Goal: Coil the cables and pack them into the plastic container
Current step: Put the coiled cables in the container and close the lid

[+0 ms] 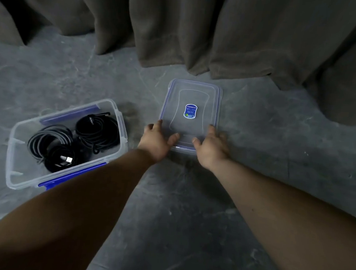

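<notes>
Pinching the lid's [192, 106] near edge, left grip [157, 139] and right grip [211, 146] flank it.

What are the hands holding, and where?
Both the left hand and right hand grip the lid at its near edge.

The clear plastic container [14, 147] sits on the floor at the left, open, with blue clips on its long sides. Inside lie coiled black cables [73, 141], one with a silver plug showing. The clear lid [192, 98], with a blue sticker in its middle, lies flat to the right.
</notes>
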A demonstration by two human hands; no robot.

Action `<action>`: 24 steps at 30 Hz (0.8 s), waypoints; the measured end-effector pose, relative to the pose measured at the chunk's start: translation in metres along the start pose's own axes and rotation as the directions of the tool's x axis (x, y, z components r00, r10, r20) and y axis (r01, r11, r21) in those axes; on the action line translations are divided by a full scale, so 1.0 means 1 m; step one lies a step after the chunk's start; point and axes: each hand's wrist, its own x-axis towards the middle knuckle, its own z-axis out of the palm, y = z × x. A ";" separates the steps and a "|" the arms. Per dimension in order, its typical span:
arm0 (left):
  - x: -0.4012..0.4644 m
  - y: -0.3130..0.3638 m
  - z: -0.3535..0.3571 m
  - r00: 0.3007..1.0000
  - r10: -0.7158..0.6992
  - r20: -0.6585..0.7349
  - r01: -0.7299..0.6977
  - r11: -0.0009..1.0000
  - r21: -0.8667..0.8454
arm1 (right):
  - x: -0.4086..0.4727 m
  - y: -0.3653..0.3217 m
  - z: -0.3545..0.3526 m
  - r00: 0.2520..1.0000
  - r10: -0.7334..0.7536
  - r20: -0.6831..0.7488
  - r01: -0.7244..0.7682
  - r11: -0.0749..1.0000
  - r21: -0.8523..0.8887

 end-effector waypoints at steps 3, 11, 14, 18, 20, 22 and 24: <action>-0.005 -0.001 -0.006 0.996 0.047 -0.082 -0.050 0.998 -0.031 | -0.004 -0.005 -0.004 0.992 0.001 -0.129 0.012 0.995 0.103; -0.025 0.006 -0.050 0.953 0.161 -0.258 -0.195 0.974 -0.115 | -0.025 -0.036 -0.032 0.918 -0.187 -0.349 0.244 0.961 0.127; -0.037 -0.002 -0.079 0.932 0.127 -0.340 -0.187 0.971 -0.148 | -0.037 -0.059 -0.037 0.904 -0.256 -0.343 0.317 0.938 0.137; -0.056 -0.028 -0.127 0.908 -0.003 -0.419 -0.068 0.986 -0.155 | -0.057 -0.098 -0.031 0.881 -0.370 -0.295 0.411 0.907 0.089; -0.067 -0.045 -0.150 0.892 -0.054 -0.448 -0.012 0.990 -0.144 | -0.068 -0.120 -0.024 0.871 -0.414 -0.265 0.447 0.891 0.076; -0.079 -0.062 -0.171 0.880 -0.106 -0.464 0.048 0.990 -0.134 | -0.079 -0.140 -0.013 0.869 -0.441 -0.225 0.463 0.885 0.050; -0.092 -0.081 -0.187 0.874 -0.160 -0.459 0.110 0.985 -0.133 | -0.090 -0.158 0.002 0.868 -0.463 -0.177 0.475 0.879 0.031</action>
